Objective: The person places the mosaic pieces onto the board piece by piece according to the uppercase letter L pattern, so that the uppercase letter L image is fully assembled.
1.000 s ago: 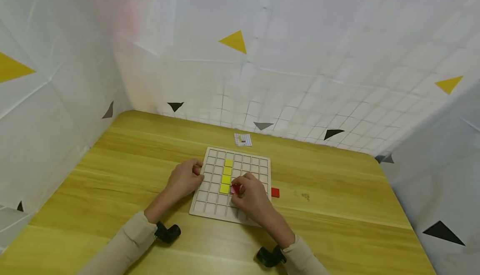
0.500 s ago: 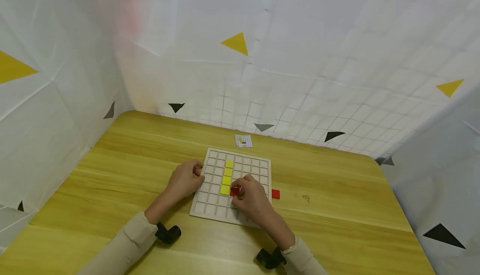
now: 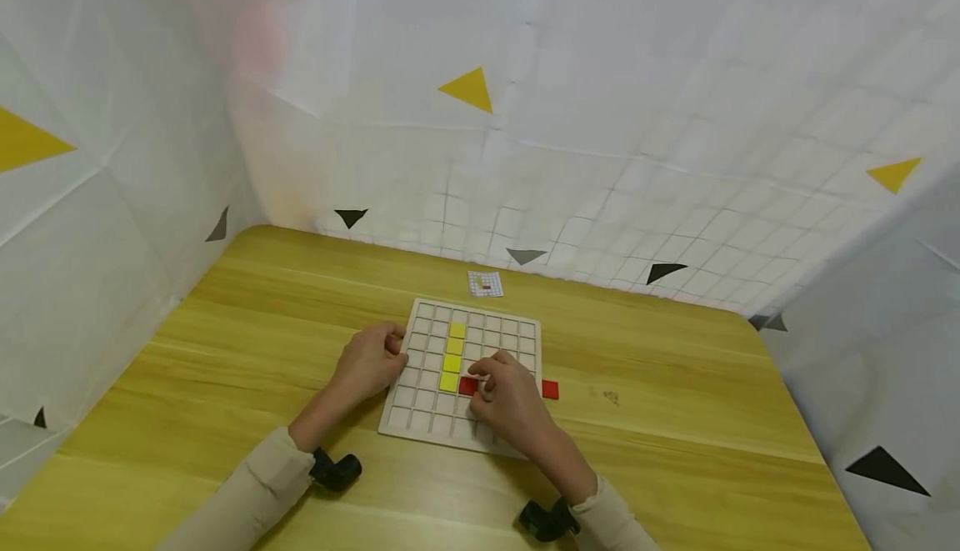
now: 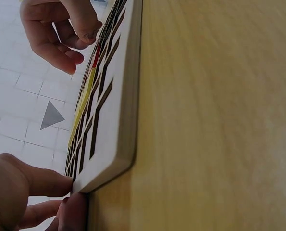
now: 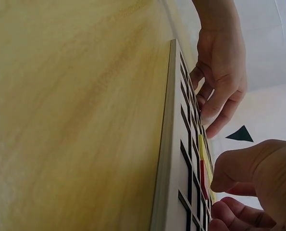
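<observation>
A pale wooden grid board (image 3: pixel 420 399) lies on the table, with a column of several yellow tiles (image 3: pixel 452 363) set in its cells. Just right of the lowest yellow one, a red tile (image 3: pixel 468 385) lies flat in a cell. My right hand (image 3: pixel 513 401) hovers over that red tile, thumb and fingers apart, as the left wrist view also shows. At the board's left edge my left hand (image 3: pixel 367 361) pinches the rim, its thumb (image 4: pixel 51 183) on top and fingers against the side. The right hand hides some cells.
A second red tile (image 3: pixel 551 389) lies on the table (image 3: pixel 675 418) just off the board's right edge. Behind the board is a small printed grid card (image 3: pixel 485 284). White sheeting (image 3: pixel 600 101) with triangle marks walls the table at the back and sides.
The red tile went from tilted between my right fingers to flat in its cell. The right hand has let go and drawn slightly to the right. My left hand stayed put.
</observation>
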Motion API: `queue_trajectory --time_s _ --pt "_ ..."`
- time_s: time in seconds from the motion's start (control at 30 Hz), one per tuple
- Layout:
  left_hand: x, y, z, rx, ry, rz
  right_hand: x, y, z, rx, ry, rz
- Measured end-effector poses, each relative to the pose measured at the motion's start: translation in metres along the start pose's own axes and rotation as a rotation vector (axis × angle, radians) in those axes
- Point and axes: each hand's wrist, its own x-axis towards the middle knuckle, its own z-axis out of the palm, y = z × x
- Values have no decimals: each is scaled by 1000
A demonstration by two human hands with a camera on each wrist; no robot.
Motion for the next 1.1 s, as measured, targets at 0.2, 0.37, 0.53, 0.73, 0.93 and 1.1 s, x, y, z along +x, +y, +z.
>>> queue_trajectory --time_s 0.2,0.37,0.53,0.73,0.93,1.1 --pt "0 -1 0 3 -2 -9 -4 0 -3 -1 7 11" --pt "0 0 0 3 -3 -12 -7 2 -8 -16 17 11" --pt "0 0 1 3 -3 -9 -10 6 -13 -31 30 25" --pt "0 -1 1 1 0 -8 -13 14 -20 -50 58 27" --pt "0 0 0 1 -5 -4 -18 21 -25 -44 80 43" --pt "-1 2 -1 0 -7 -13 -22 26 -31 -33 91 58"
